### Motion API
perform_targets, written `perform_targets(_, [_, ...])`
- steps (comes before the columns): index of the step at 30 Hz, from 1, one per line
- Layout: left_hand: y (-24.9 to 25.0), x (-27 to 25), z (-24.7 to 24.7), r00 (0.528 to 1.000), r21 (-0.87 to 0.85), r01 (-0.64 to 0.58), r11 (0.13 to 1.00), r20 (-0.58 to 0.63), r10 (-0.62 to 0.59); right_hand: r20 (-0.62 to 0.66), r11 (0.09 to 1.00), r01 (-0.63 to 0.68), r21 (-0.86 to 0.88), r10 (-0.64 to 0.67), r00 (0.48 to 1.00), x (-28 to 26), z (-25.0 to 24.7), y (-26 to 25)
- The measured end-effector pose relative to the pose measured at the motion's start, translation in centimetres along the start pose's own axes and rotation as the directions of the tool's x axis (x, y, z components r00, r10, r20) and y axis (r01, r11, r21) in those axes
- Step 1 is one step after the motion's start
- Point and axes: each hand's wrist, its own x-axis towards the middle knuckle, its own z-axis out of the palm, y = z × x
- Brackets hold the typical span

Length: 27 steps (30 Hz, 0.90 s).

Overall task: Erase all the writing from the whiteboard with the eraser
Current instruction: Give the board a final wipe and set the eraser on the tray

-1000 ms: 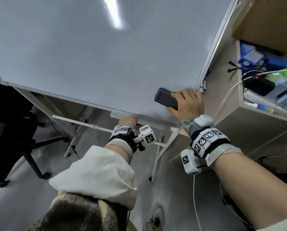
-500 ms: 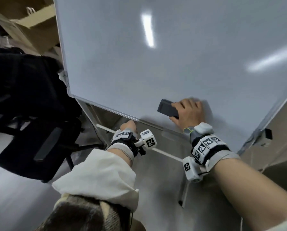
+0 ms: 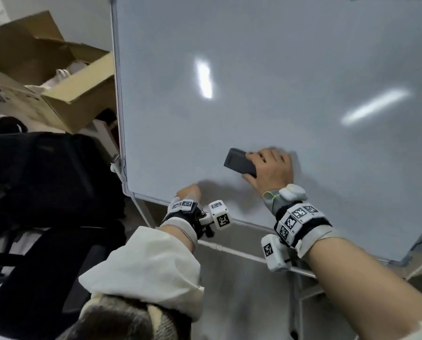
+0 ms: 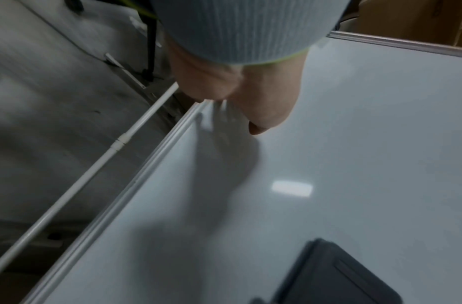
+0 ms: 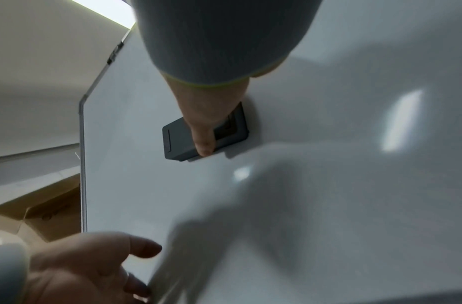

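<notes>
A large whiteboard [image 3: 266, 77] fills the head view; no writing shows on its visible surface. My right hand [image 3: 271, 168] grips a dark grey rectangular eraser [image 3: 239, 163] and holds it flat against the board's lower middle; the eraser [image 5: 206, 133] also shows under my thumb in the right wrist view. My left hand [image 3: 189, 192] holds the board's bottom frame [image 4: 157, 156] near the lower left corner, thumb on the front face [image 4: 266, 115] and fingers curled behind the edge. The eraser's corner [image 4: 336, 273] appears at the bottom of the left wrist view.
An open cardboard box [image 3: 45, 77] and a black bag on a chair [image 3: 45, 182] stand left of the board. A white crossbar [image 3: 241, 253] of the stand runs below the frame. Grey floor [image 3: 241, 303] lies underneath.
The view has swung left, from the board's right edge and shelf to its left edge. My right hand slid the eraser leftward along the lower board; my left hand moved left along the bottom frame.
</notes>
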Motion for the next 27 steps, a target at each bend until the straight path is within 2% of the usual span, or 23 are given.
perform_targets(2, [0.4, 0.3, 0.1, 1.000, -0.008, -0.014, 1.000, -0.006, 0.014, -0.039, 0.998, -0.066, -0.018, 0.065, 0.997, 1.4, -0.9, 0.7])
perform_targets(5, [1.1, 0.7, -0.4, 0.999, -0.127, 0.005, 0.992, -0.037, -0.009, -0.092, 0.983, -0.175, -0.059, 0.170, 0.981, 3.1, -2.7, 2.0])
perform_targets(7, [1.5, 1.3, -0.3, 0.996, -0.285, 0.074, 0.956, -0.032, -0.087, -0.101, 0.973, -0.222, -0.057, 0.215, 0.971, 3.0, -3.4, 3.1])
perform_targets(10, [2.2, 1.6, 0.1, 0.964, -0.613, 0.198, 0.765, -0.018, -0.264, -0.050, 0.974, -0.225, -0.040, 0.223, 0.974, 1.5, -3.0, 4.3])
perform_targets(12, [2.6, 1.1, 1.2, 0.914, -0.746, 0.219, 0.629, -0.069, -0.400, 0.084, 0.970, -0.243, 0.026, 0.240, 0.967, -0.8, -2.4, 5.4])
perform_targets(13, [2.8, 0.8, 2.3, 0.880, -0.755, 0.217, 0.619, -0.123, -0.458, 0.185, 0.963, -0.268, 0.035, 0.257, 0.948, -2.6, -2.3, 6.3])
perform_targets(14, [3.1, 0.0, 3.4, 0.854, -0.747, 0.208, 0.632, -0.176, -0.489, 0.267, 0.958, -0.284, 0.039, 0.264, 0.927, -4.4, -2.1, 7.3])
perform_targets(15, [3.2, -0.6, 4.2, 0.850, -0.726, 0.191, 0.661, -0.215, -0.481, 0.325, 0.955, -0.294, 0.051, 0.262, 0.908, -5.8, -2.3, 8.2])
perform_targets(17, [4.2, -2.0, 6.1, 0.868, -0.701, 0.137, 0.700, -0.255, -0.426, 0.423, 0.948, -0.308, 0.078, 0.248, 0.872, -8.0, -3.2, 9.9])
perform_targets(19, [5.6, -3.0, 8.3, 0.881, -0.672, 0.097, 0.734, -0.285, -0.377, 0.539, 0.965, -0.251, 0.072, 0.174, 0.824, -9.6, -4.2, 11.4])
perform_targets(22, [7.1, -4.4, 11.0, 0.897, -0.622, 0.136, 0.771, -0.253, -0.362, 0.652, 0.989, -0.145, -0.006, 0.114, 0.749, -12.0, -4.9, 12.8])
perform_targets(27, [8.0, -5.6, 13.6, 0.888, -0.601, 0.147, 0.785, -0.270, -0.373, 0.783, 0.983, -0.125, -0.131, 0.180, 0.595, -15.1, -4.5, 14.5])
